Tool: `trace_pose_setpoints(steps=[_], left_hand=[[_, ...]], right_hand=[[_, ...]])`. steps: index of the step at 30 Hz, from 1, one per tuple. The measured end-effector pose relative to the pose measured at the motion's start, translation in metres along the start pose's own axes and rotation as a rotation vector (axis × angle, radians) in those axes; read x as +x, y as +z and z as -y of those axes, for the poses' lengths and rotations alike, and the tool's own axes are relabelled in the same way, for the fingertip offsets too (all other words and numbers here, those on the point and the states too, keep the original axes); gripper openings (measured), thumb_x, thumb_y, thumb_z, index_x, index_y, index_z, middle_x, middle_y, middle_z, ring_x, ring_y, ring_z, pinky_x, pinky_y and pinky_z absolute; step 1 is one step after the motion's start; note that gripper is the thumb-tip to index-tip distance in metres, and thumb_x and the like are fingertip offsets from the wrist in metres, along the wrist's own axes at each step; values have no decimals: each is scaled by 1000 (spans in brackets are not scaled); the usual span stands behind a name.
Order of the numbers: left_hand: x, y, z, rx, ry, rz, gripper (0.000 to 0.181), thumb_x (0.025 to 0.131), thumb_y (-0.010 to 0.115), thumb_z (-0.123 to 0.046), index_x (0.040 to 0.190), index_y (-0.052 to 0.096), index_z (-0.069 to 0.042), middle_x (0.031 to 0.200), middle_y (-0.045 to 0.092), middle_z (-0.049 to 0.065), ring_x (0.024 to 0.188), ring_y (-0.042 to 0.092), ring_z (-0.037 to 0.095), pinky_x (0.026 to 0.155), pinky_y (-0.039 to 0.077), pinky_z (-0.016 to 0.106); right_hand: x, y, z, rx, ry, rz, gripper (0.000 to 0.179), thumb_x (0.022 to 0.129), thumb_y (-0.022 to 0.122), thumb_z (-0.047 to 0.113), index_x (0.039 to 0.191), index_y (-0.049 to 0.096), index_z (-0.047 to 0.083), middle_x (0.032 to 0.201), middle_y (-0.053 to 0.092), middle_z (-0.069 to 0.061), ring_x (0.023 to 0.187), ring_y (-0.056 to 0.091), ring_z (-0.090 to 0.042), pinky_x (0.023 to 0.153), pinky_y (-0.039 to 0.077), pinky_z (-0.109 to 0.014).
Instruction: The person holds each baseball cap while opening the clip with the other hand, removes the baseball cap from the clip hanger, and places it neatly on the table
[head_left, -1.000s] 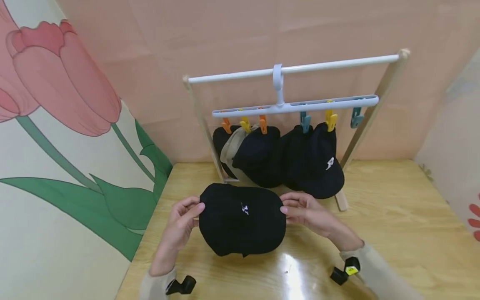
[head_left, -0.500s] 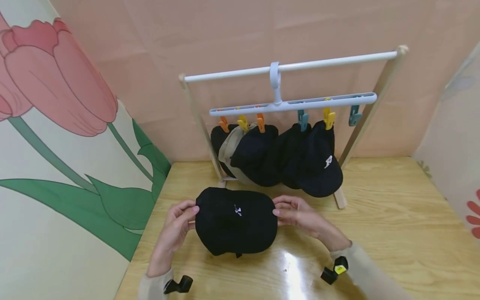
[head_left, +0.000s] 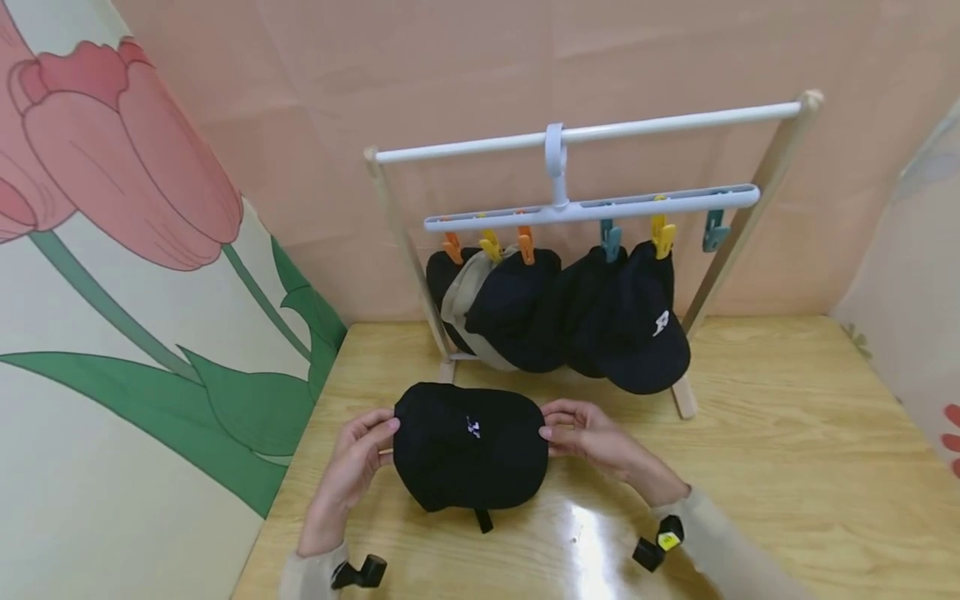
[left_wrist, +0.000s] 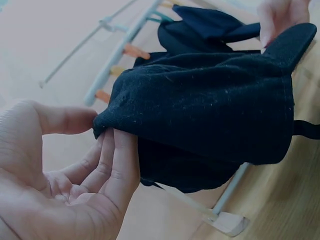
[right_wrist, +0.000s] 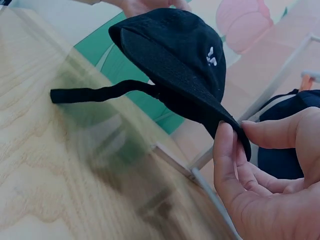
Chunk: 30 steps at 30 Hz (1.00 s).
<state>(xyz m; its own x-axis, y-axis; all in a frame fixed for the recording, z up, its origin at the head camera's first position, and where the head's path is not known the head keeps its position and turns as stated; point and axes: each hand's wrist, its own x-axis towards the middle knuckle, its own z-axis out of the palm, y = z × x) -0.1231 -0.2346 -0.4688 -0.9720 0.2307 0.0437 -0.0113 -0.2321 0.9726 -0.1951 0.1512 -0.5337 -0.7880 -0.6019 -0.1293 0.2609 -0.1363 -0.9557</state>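
Observation:
Between the two hands a black baseball cap (head_left: 465, 467) with a small white emblem is held above the table. My left hand (head_left: 352, 458) pinches the crown's end between thumb and fingers, as the left wrist view shows at the bunched cloth (left_wrist: 115, 112). The brim's edge is pinched by my right hand (head_left: 592, 442); in the right wrist view the thumb lies on one face of the brim (right_wrist: 175, 82) and the fingers on the other. A loose black strap (right_wrist: 100, 94) dangles from the cap.
Behind stands a rack with a white rail (head_left: 480, 150). A pale hanger (head_left: 637, 208) hangs from it, with coloured clips holding several caps, including a dark one (head_left: 645, 333) with a white emblem. The rightmost teal clip (head_left: 715, 232) holds nothing. Below is a wooden table (head_left: 787, 467).
The cap and right hand have shifted left and slightly down in the head view. More of the strap now shows beneath the cap. Both hands keep their hold.

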Motion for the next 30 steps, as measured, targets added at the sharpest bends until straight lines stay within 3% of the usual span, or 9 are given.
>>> trace_pose_setpoints(steps=[5,12,25,30], left_hand=[[0,-1,5,15,0,11,21,110,54,-6,110,72,-16,101,73,-6,89,74,7,75,63,25],[0,-2,12,29,-25,5,18,110,55,-8,112,72,-14,103,73,-6,91,74,8,78,62,25],[0,-5,31,67,-112,-52,14,110,58,-11,116,71,-11,105,74,-5,94,75,10,83,63,29],[2,-4,36,79,-142,-82,15,110,59,-11,119,69,-5,106,75,-5,95,75,12,84,63,30]], right_hand=[[4,-1,-6,-63,3,-25,43,102,71,7,137,52,-11,105,69,-2,89,72,-13,90,65,-40],[6,1,-15,-106,20,-59,47,100,74,6,137,52,-13,104,69,-5,85,73,-16,85,65,-38],[7,-1,-30,-169,10,-93,43,100,72,3,134,52,-15,106,64,-14,86,72,-20,80,66,-38],[7,-2,-31,-202,20,-118,41,101,71,2,135,53,-14,106,63,-14,87,72,-20,80,66,-38]])
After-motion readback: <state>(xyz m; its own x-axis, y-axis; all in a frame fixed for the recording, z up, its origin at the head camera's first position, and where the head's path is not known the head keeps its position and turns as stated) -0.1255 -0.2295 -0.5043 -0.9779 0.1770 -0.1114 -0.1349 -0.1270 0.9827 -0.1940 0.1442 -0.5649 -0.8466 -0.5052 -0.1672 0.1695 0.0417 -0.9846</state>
